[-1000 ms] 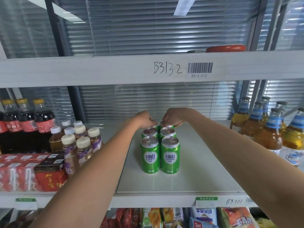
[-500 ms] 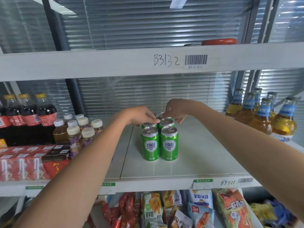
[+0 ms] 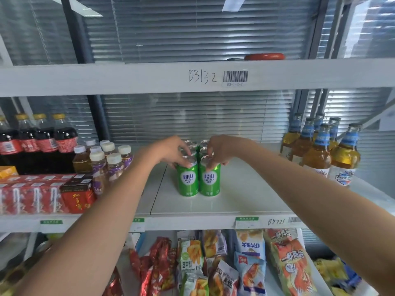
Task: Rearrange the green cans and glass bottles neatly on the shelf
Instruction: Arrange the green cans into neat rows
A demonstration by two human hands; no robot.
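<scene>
On the lower shelf nearest the camera, snack bags (image 3: 252, 272) lie in a loose pile, below the white front edge of the middle shelf (image 3: 213, 223) with its green price tags. On that middle shelf, red drink cartons (image 3: 32, 198) sit at the front left. At the centre stand the green cans (image 3: 198, 178), upright in two touching columns that run back from the front pair; the rear ones are mostly hidden. The left hand (image 3: 171, 151) reaches over the left column, its curled fingers gripping the rim of the front left can. The right hand (image 3: 220, 150) does likewise on the right column, fingertips pinching the top of the front right can. Left of the cans are small white-capped bottles (image 3: 106, 161), with dark cola bottles (image 3: 38, 142) behind them. Well apart to the right, glass bottles (image 3: 320, 150) of amber drink with blue neck labels stand clustered. Farther back are closed blinds (image 3: 192, 118), and above, a shelf beam with a barcode label (image 3: 235, 77).
</scene>
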